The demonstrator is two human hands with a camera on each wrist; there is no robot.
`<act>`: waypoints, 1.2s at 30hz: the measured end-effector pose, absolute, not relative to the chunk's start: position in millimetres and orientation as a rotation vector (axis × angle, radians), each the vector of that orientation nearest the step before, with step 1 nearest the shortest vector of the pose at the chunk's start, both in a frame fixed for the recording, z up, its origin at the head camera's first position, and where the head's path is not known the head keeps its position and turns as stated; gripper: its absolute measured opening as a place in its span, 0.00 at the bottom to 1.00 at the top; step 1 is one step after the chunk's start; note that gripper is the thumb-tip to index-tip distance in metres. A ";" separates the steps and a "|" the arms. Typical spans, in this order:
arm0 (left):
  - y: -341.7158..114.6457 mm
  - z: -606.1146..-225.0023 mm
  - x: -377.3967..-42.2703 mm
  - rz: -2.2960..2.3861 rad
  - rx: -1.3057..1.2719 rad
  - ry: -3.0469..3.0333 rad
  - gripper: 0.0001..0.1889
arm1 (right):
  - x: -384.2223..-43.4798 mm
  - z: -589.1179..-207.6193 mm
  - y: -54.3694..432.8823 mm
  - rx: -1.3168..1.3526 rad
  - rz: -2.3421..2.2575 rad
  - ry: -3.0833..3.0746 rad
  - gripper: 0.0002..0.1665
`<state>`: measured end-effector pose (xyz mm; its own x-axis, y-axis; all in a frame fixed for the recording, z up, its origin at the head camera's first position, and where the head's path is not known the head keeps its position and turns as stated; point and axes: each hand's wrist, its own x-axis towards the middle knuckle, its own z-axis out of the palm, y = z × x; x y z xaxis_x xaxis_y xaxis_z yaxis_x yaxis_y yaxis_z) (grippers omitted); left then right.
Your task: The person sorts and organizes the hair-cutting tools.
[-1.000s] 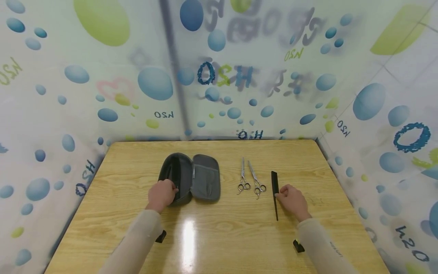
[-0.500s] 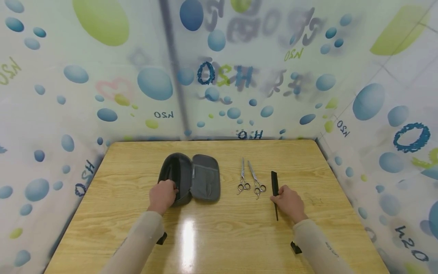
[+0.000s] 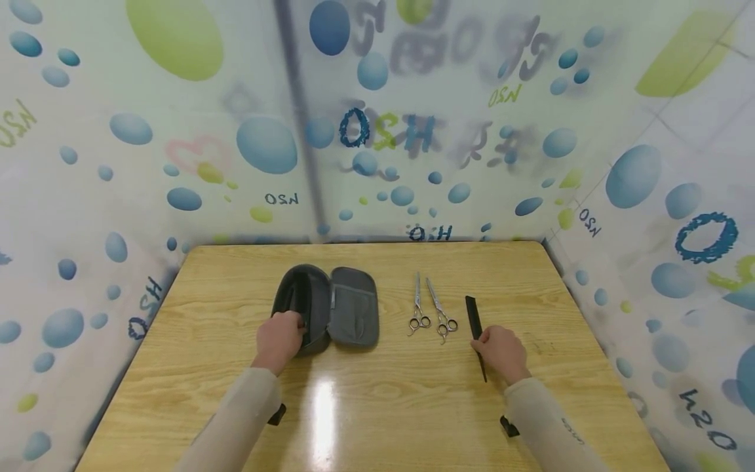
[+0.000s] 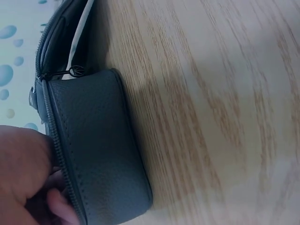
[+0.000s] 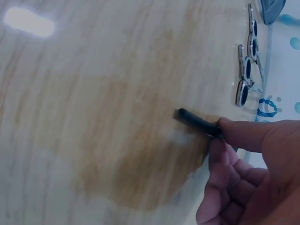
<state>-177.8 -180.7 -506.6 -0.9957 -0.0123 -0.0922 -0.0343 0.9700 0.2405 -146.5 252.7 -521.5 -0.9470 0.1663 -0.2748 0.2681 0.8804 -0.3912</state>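
My right hand [image 3: 503, 352] pinches a black tail comb [image 3: 474, 316] between thumb and fingers near where its thin tail begins. In the right wrist view the comb's tail [image 5: 199, 123] sticks out past the thumb. My left hand [image 3: 280, 340] reaches over the near left rim into an unzipped grey case [image 3: 318, 307]. Its fingertips are hidden inside, so what they hold cannot be told. The left wrist view shows the fingers behind the zipper edge of the case wall [image 4: 101, 150]. Two pairs of scissors, one [image 3: 417, 305] left of the other [image 3: 438, 308], lie between case and comb.
The case's lid [image 3: 354, 308] lies folded open to the right, with a mesh pocket on it. A wooden table [image 3: 401, 413] carries everything. Patterned walls with blue and green dots close in the back and both sides.
My right hand moved left onto the comb and took hold of it; the comb has turned slightly, its tail swinging right. My left hand has stayed almost still at the case.
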 end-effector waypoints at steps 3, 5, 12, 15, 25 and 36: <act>-182.5 -506.1 -176.4 0.399 -0.036 3.037 0.03 | -146.7 -519.5 251.1 0.342 -0.626 2.805 0.13; -183.3 -506.4 -175.8 0.396 -0.029 3.036 0.04 | -146.5 -519.3 250.7 0.347 -0.623 2.801 0.13; -182.5 -505.3 -173.0 0.345 0.003 3.025 0.08 | -145.7 -521.0 251.6 0.347 -0.610 2.776 0.13; -181.8 -504.3 -171.7 0.323 0.014 3.020 0.10 | -146.2 -521.9 251.3 0.349 -0.606 2.771 0.12; -178.8 -505.3 -171.2 0.238 0.049 2.996 0.10 | -147.1 -522.8 251.3 0.314 -0.657 2.779 0.19; -174.9 -504.9 -174.0 0.215 0.051 2.981 0.13 | -148.1 -524.8 253.6 0.294 -0.664 2.783 0.16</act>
<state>-174.0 -174.9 -504.9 -0.9879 0.0444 -0.1486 0.0226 0.9891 0.1454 -148.1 253.6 -524.8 -0.9443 0.1337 -0.3006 0.2550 0.8748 -0.4119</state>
